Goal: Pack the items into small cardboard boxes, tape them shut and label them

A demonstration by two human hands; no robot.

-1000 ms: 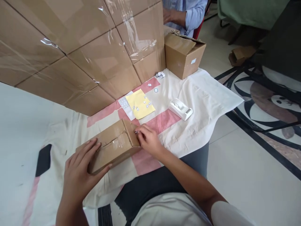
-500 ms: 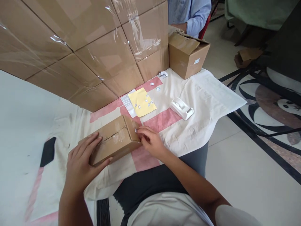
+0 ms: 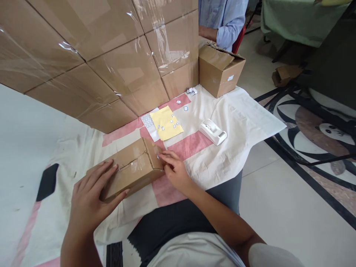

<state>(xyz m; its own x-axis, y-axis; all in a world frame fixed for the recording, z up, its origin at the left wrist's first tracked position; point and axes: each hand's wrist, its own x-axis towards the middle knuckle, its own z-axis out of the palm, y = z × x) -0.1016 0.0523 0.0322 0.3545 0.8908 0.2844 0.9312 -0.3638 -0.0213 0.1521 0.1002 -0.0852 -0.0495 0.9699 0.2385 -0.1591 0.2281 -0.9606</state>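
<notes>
A small taped cardboard box (image 3: 130,167) lies on the white and pink cloth (image 3: 222,155) in front of me. My left hand (image 3: 91,196) rests flat on the box's near end, fingers spread over its top and side. My right hand (image 3: 174,168) is at the box's right end face, fingertips pinched against a small white sticker (image 3: 158,156) on that face. Behind the box lies a yellow sheet (image 3: 166,123) dotted with several small stickers, next to a white sticker sheet (image 3: 147,121).
A wall of stacked, taped cartons (image 3: 111,55) stands at the back left. A white tape dispenser (image 3: 213,131) lies right of the sheets. An opened carton (image 3: 221,70) stands at the back, with another person's blue sleeve (image 3: 225,18) behind it. Patterned floor lies to the right.
The right hand's fingertips have stayed pressed at the box's right end, shifting slightly. The left hand keeps its place on the box. The view has drifted a little.
</notes>
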